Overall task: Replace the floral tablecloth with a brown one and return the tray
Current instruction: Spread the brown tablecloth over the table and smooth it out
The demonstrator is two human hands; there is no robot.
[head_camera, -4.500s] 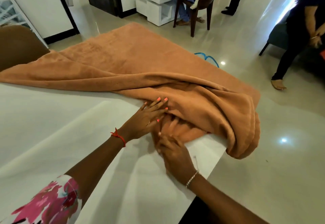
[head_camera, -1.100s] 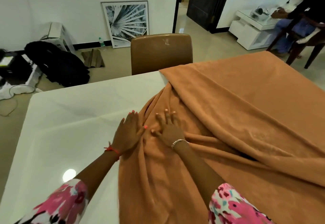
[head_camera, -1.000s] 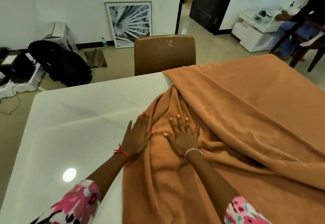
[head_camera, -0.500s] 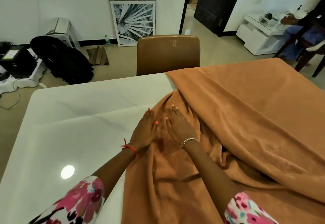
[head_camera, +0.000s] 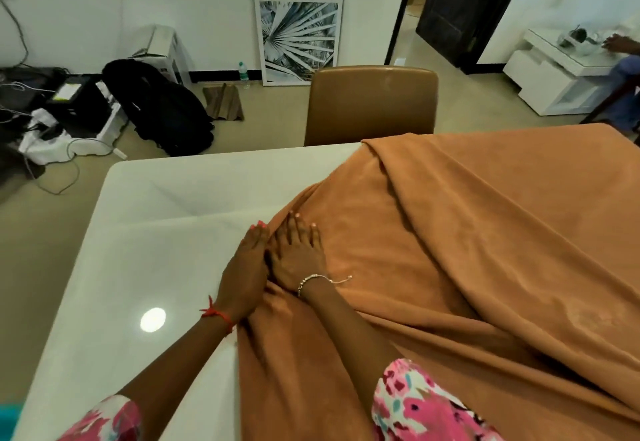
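Observation:
The brown tablecloth (head_camera: 485,233) lies rumpled over the right half of the white table (head_camera: 156,250), with a thick fold running diagonally across it. The table's left half is bare. My left hand (head_camera: 246,274) rests on its side at the cloth's left edge, fingers straight and together. My right hand (head_camera: 298,253) lies flat on the cloth right beside it, the two hands touching. Neither hand grips the fabric as far as I can see. No floral tablecloth and no tray are in view.
A brown chair (head_camera: 370,105) stands at the table's far side. Behind it a framed picture (head_camera: 299,39) leans on the wall. A black bag (head_camera: 159,105) and cables lie on the floor at left. A white cabinet (head_camera: 561,77) and a person's hand (head_camera: 620,42) are at far right.
My hands, spread apart on the cloth a second ago, have come together side by side at its left edge. The fabric around them has bunched into a ridge. Earlier I was at another corner.

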